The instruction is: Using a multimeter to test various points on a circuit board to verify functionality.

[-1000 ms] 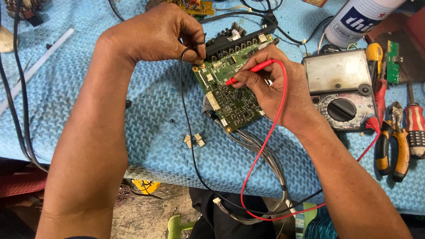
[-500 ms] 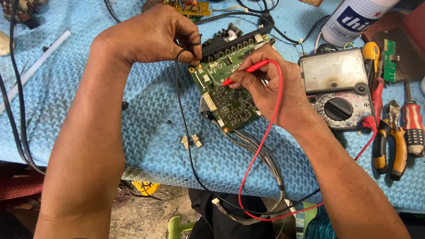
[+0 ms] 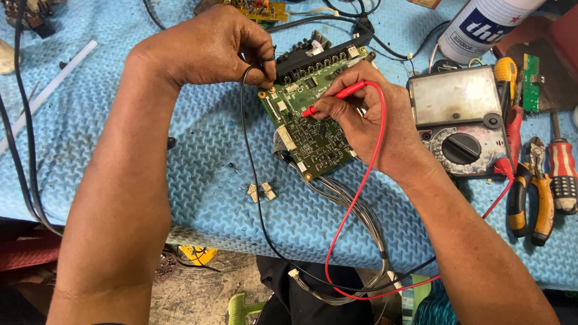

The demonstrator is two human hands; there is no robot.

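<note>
Nearest to me, at the bench's (image 3: 198,198) front edge, a grey wire bundle (image 3: 361,229) and the red lead (image 3: 361,198) loop off the blue mat and hang below it. Two small pale connectors (image 3: 261,192) lie on the mat just in front of the circuit board (image 3: 310,129).

My right hand (image 3: 373,123) rests over the board's right side, fingers pinched around the red probe (image 3: 331,100). The probe's long axis runs from upper right down to lower left, its tip touching the board near the middle. My left hand (image 3: 208,51) sits at the board's far-left corner, fingers clenched on the black probe wire (image 3: 244,120), pressing it by the corner screw. So the board lies between my hands, and the right hand is the nearer to its centre.

To the right, the multimeter (image 3: 460,120) stands just beside the board, with pliers (image 3: 530,198) and a screwdriver (image 3: 563,174) near the bench's right edge. Farther back, a white spray can (image 3: 481,27) lies toward the far-right corner.
</note>
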